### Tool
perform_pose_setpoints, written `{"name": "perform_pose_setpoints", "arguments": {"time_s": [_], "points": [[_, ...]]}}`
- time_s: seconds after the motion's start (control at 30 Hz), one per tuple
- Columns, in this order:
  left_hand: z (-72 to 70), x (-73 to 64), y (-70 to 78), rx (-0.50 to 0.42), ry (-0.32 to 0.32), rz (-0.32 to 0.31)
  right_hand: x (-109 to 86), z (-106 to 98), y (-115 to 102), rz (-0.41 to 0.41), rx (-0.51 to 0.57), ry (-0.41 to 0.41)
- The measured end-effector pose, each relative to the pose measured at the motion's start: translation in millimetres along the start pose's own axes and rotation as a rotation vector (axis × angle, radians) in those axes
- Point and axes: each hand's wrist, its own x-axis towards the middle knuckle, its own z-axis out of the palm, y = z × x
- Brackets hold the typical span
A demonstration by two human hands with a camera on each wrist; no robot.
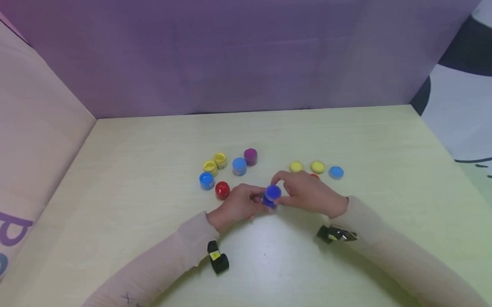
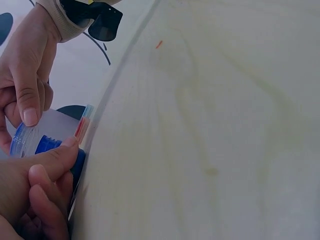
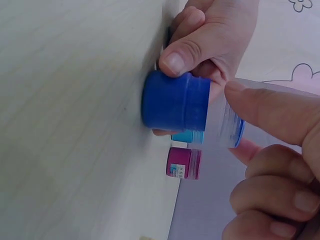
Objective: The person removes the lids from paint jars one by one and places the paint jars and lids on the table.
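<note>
My left hand grips a dark blue jar upright on the table, thumb and fingers around its side. Just above it, my right hand pinches a clear-sided lid with a blue top between thumb and forefinger. In the right wrist view a narrow gap shows between the lid and the jar's threaded neck. From the head view, the lid covers much of the jar. A red jar stands right beside the left hand. Part of a red lid peeks out behind the right hand.
Behind the left hand stand two yellow jars, a blue jar, a lighter blue jar and a purple jar. Two yellow lids and a blue lid lie beyond the right hand. A purple wall borders the table's back.
</note>
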Motion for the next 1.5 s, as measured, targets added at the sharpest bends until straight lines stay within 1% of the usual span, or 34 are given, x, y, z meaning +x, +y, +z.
{"name": "perform_pose_setpoints", "arguments": {"time_s": [0.17,0.33,0.47,0.57,0.8,0.9,1.03,1.17,1.3,1.43,1.5], "points": [[-2.0,-2.0,-1.5,-0.007,0.005,0.010,-1.6,-2.8,2.0,0.011,0.005,0.013],[-3.5,-4.9,-3.9,-0.007,0.013,0.004,-5.4,-2.3,9.8,0.030,0.020,0.019],[-3.9,-8.7,-4.5,0.018,0.020,0.001,-11.8,-2.1,16.6,0.059,0.070,0.026],[-4.3,-12.5,-4.7,0.037,0.031,0.002,-16.9,-3.3,21.2,0.073,0.080,0.043],[-9.9,-24.9,-7.8,0.043,0.051,0.053,-26.8,-8.8,33.3,0.147,0.015,0.047],[-14.5,-31.5,-11.2,0.049,0.060,0.059,-32.6,-12.4,39.5,0.135,0.001,0.074],[-20.4,-39.6,-16.1,0.053,0.077,0.045,-40.7,-15.8,51.4,0.138,0.030,0.103],[-24.5,-45.7,-20.4,0.072,0.102,0.025,-45.2,-16.3,62.8,0.189,0.059,0.100],[-28.3,-51.4,-22.9,0.068,0.119,0.000,-48.4,-17.8,68.0,0.235,0.037,0.085],[-34.5,-58.5,-25.5,0.053,0.127,-0.022,-52.1,-20.0,70.4,0.238,0.004,0.089],[-38.0,-61.6,-27.6,0.065,0.135,-0.023,-53.8,-20.3,72.7,0.235,-0.005,0.094]]}}
